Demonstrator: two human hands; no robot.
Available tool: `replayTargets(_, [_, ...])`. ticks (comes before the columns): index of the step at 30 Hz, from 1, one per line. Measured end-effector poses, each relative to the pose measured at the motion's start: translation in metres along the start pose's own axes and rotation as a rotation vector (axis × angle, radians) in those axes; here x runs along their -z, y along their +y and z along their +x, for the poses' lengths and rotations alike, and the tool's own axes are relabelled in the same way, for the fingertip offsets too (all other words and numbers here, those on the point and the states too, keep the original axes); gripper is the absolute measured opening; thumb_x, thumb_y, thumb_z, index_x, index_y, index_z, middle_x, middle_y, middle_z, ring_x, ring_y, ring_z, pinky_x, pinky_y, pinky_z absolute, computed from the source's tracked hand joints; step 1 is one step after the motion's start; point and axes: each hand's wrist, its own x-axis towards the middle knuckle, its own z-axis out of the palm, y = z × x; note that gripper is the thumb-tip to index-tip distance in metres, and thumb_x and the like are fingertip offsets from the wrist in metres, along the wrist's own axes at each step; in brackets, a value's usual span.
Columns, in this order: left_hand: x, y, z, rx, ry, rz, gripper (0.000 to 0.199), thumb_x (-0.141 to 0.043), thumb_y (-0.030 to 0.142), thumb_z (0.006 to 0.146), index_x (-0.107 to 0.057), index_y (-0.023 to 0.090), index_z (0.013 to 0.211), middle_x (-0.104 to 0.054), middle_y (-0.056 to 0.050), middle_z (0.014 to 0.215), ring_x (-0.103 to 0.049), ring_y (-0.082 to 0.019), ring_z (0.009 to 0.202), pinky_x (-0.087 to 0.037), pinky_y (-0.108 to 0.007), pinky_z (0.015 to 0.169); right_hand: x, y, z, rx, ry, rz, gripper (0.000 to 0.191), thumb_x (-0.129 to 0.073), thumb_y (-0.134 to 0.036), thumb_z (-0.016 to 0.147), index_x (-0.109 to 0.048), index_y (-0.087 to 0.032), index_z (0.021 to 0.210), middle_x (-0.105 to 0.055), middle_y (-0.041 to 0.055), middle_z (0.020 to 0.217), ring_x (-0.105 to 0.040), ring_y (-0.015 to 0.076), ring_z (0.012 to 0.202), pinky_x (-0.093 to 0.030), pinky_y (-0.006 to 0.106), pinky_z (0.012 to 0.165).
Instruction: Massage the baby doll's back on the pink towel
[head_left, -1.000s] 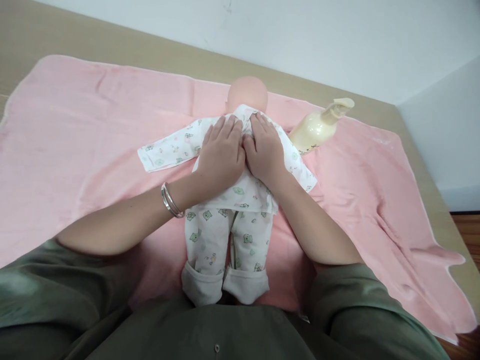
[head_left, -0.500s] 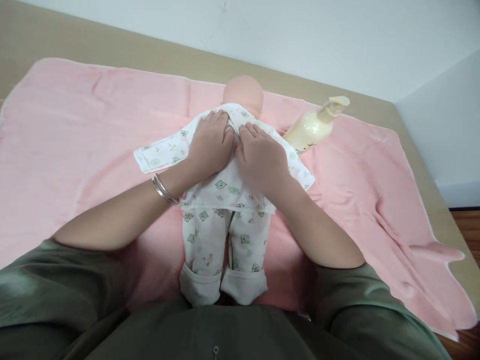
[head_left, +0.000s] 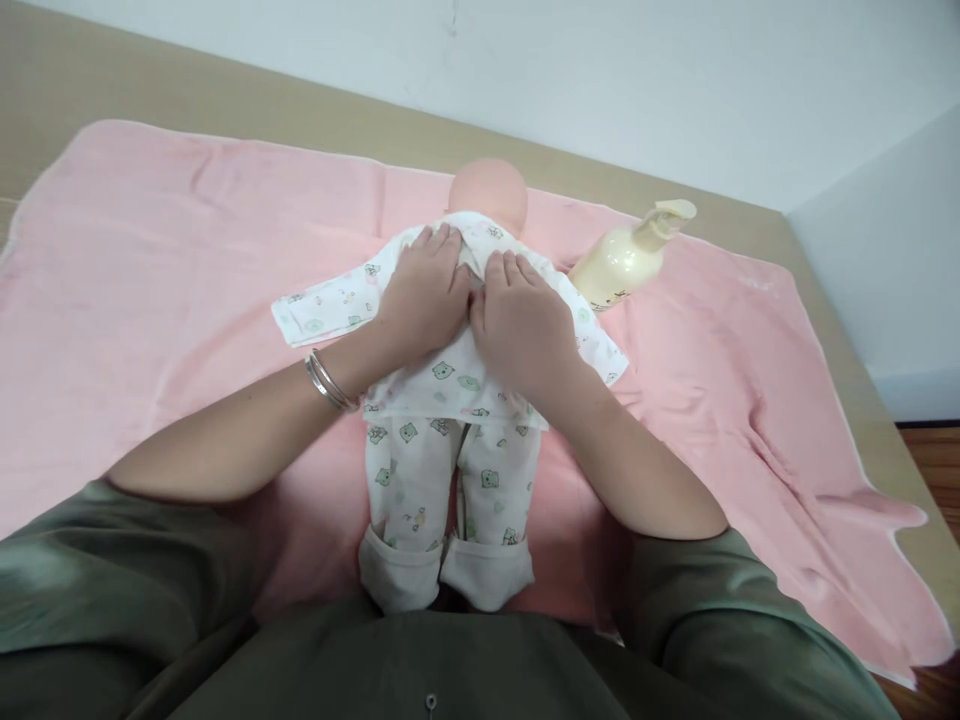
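Note:
A baby doll (head_left: 489,190) lies with its head away from me, dressed in a white printed top (head_left: 442,385) and matching trousers (head_left: 491,475) with turned-up cuffs. The back of its head is towards me. My left hand (head_left: 426,290) rests flat on the left half of the doll's upper back, and my right hand (head_left: 523,318) lies flat on the right half. Both thumbs point inward and nearly meet along the middle. Neither hand grips anything. Silver bangles circle my left wrist.
Under the doll a pink blanket (head_left: 187,230) spreads over a wooden table (head_left: 315,105). A cream pump bottle (head_left: 622,262) leans or lies just right of the doll's shoulder. A white wall rises behind the table's far edge.
My hands remain on the doll's back, with the fingers of my right hand slightly lower and closer to my left thumb. The camera view has shifted a little.

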Motion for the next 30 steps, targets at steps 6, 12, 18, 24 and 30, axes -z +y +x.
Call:
replayTargets(6, [0.003,0.008,0.003,0.112,-0.032,0.069,0.063,-0.024,0.028,0.105,-0.038,-0.002,0.159,-0.037,-0.024,0.169,-0.029,-0.035,0.163,-0.021,-0.054,0.138,-0.001,0.01,0.012,0.031,-0.042,0.089,0.058,-0.035,-0.015,0.106,-0.04,0.003,0.161,-0.041,0.023,0.169,-0.034,0.0329,0.163,-0.032,0.051,0.136])
replayTargets(12, [0.007,0.035,-0.018,0.11,0.028,0.144,0.06,-0.027,0.03,0.107,-0.044,0.003,0.158,-0.042,-0.022,0.168,-0.034,-0.037,0.161,-0.022,-0.061,0.136,-0.017,0.025,0.036,-0.026,-0.002,0.178,0.066,-0.037,-0.02,0.104,-0.028,0.004,0.165,-0.025,0.0196,0.177,-0.02,0.0288,0.168,-0.017,0.045,0.141])
replayTargets(18, [0.01,0.035,-0.02,0.065,0.007,0.202,0.06,-0.026,0.028,0.107,-0.044,0.001,0.157,-0.043,-0.022,0.167,-0.036,-0.035,0.161,-0.02,-0.058,0.137,-0.01,0.018,0.023,-0.002,0.049,0.091,0.058,-0.034,-0.021,0.108,-0.04,0.003,0.16,-0.044,0.0197,0.169,-0.037,0.0295,0.162,-0.032,0.045,0.136])
replayTargets(24, [0.017,0.015,-0.001,0.079,-0.103,0.134,0.062,-0.027,0.035,0.107,-0.042,0.004,0.158,-0.04,-0.022,0.169,-0.032,-0.035,0.162,-0.023,-0.058,0.136,-0.001,0.0,0.0,-0.006,0.048,-0.093,0.048,-0.031,-0.014,0.108,-0.058,0.003,0.144,-0.07,0.0253,0.139,-0.061,0.0363,0.139,-0.05,0.049,0.118])
replayTargets(30, [-0.006,-0.005,0.006,0.076,0.119,0.018,0.059,-0.03,0.05,0.107,-0.053,0.019,0.151,-0.056,-0.015,0.158,-0.045,-0.032,0.154,-0.029,-0.055,0.134,-0.001,0.001,-0.001,0.018,0.042,-0.062,0.045,-0.031,-0.016,0.107,-0.064,0.0,0.134,-0.072,0.0249,0.133,-0.064,0.0357,0.133,-0.052,0.047,0.113])
